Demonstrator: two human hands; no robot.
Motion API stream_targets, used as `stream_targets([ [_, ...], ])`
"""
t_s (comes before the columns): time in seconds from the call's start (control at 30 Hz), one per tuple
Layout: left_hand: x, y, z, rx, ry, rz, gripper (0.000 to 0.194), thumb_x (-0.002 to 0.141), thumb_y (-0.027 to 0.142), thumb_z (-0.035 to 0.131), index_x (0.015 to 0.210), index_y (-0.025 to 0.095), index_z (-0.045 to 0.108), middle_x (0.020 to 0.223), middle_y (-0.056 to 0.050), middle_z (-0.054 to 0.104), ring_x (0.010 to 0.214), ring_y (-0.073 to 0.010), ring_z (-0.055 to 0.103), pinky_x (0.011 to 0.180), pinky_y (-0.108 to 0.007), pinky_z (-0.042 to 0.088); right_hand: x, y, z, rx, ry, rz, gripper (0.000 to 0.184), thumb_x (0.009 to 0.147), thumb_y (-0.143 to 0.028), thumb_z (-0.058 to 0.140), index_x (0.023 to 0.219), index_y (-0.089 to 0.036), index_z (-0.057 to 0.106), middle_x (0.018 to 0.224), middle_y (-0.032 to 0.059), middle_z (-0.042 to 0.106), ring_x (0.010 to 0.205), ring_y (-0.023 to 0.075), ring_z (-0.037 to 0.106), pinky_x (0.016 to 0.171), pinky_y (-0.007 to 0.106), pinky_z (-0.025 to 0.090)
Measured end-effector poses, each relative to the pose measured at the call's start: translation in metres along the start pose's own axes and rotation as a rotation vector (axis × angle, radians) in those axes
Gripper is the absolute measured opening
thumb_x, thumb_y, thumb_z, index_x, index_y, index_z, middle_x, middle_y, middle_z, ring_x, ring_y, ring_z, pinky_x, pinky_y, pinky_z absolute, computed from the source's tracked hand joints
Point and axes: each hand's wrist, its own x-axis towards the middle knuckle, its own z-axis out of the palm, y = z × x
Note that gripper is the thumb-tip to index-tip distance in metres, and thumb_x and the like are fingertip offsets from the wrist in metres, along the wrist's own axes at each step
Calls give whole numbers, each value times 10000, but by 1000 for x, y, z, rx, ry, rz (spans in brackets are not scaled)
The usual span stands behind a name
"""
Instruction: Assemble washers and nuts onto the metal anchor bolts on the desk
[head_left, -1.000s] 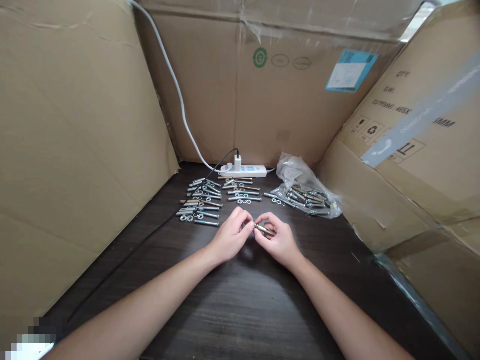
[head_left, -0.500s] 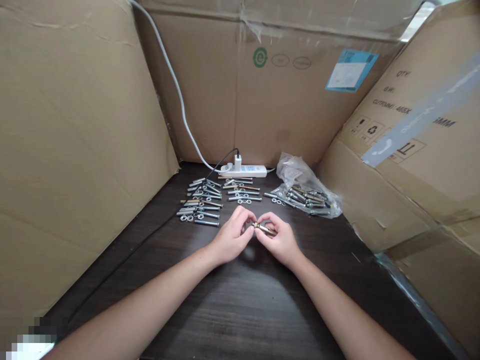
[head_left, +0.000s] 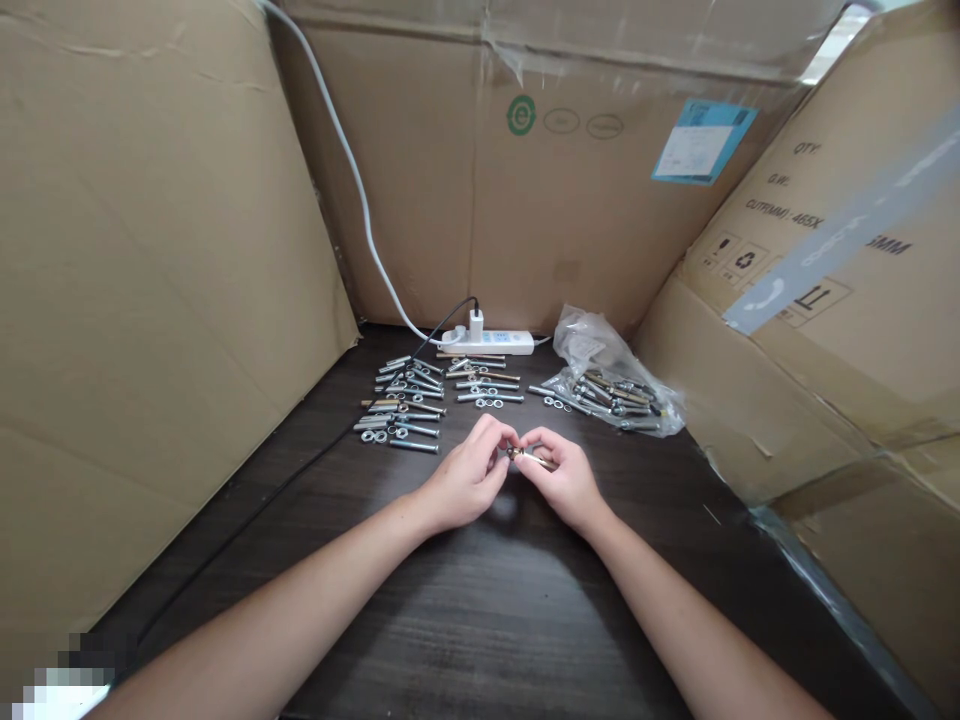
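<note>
A brass-coloured expansion bolt [head_left: 538,461] with a nut at its left end lies across my fingertips above the dark table. My right hand [head_left: 564,474] is closed around its sleeve, thumb along the near side. At the nut end, the fingers of my left hand [head_left: 476,470] are curled in a pinch, with the index finger touching the nut and the thumb a little lower. Beyond my hands lie disassembled bolts [head_left: 416,447], sleeves [head_left: 369,424], nuts [head_left: 367,436] and washers [head_left: 497,404], set out in two groups.
A clear plastic bag [head_left: 592,340] of bolts lies at the back right. Behind the rows sits a white power strip [head_left: 510,342] with a charger [head_left: 475,325] plugged in. A black cable [head_left: 255,508] crosses the left side. Cardboard boxes [head_left: 420,180] wall the table.
My left thumb has moved down and away from the nut, and its index finger has shifted slightly right. The expansion bolt has turned a little in my right hand's grip.
</note>
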Motion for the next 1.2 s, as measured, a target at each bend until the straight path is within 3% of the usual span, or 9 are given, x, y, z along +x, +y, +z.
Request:
stream_targets([
  [0.33,2,-1,0,-42,48,41,212,848,50,379,932,202,500,921,-16,445,817,-127,475,728,-237,404,0,-2,-1,9,-28,-5,161,744,-310,582,746,-151,555,475,-93,296,450,59,221,464,220,176],
  [0.53,4,-3,-1,-13,119,-82,88,898,168,417,926,190,497,898,-11,486,800,-136,486,745,-261,404,-1,1,1,-12,-7,-39,142,760,-297,584,769,-162,543,482,-90,324,448,62,246,459,213,194],
  [0.73,6,-2,-2,-20,25,-126,263,946,318,376,759,177,495,766,4,512,736,-138,495,686,-258,387,-2,4,3,-48,5,-101,140,763,-282,592,835,-182,527,496,-92,339,441,67,289,454,202,238],
  [0.93,6,-1,-2,-15,29,-118,227,938,314,396,791,177,503,779,3,521,736,-138,496,686,-259,394,-3,4,2,-74,-4,-118,144,773,-294,587,845,-182,531,495,-94,330,443,70,281,455,205,232],
  [1.2,3,5,-2,84,17,-58,122,931,273,413,955,198,506,854,2,520,712,-121,496,644,-238,398,-1,1,-2,20,6,-39,161,760,-322,588,777,-171,535,473,-101,295,441,64,220,460,217,178],
])
